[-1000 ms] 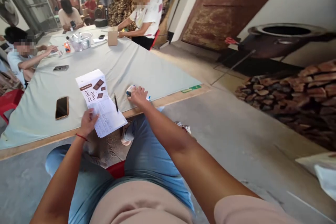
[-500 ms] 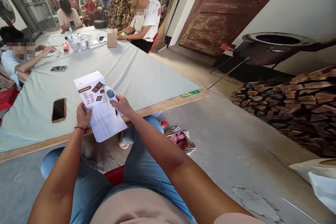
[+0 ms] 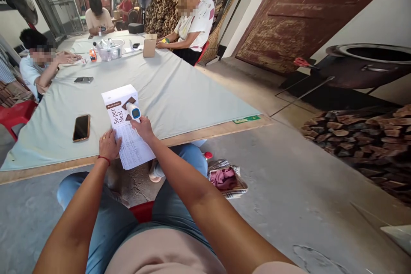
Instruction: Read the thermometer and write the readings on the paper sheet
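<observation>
From where I stand, the seated person's work centres on the papers (image 3: 136, 150), which lie on the cloth-covered surface (image 3: 192, 98) with their near end poking out past its edge. The far page carries large print, including the word "Meal", and brown squares; the near page is ruled, with writing too small to read.

The right hand (image 3: 143, 129), just above the right side of the papers, is closed around a white handheld device (image 3: 133, 110) with a blue-rimmed screen. That device is over the printed page of the papers, though I can't tell whether it touches them. The left hand (image 3: 110, 144), a red cord (image 3: 104, 159) at its wrist, is on the left edge of the papers with the thumb over them; whether it pinches them or only rests there, I can't tell.

Left of the papers, well apart, lies a dark-screened phone (image 3: 81, 128). Beyond the papers are a grey phone (image 3: 84, 79), a clear tub (image 3: 111, 52) full of items and a cardboard box (image 3: 150, 47), with a person in a white shirt (image 3: 201, 21) seated beside the box. Right of the papers, down on the floor, sits a checked bag (image 3: 240, 188) with pinkish cloth (image 3: 223, 177) inside.
</observation>
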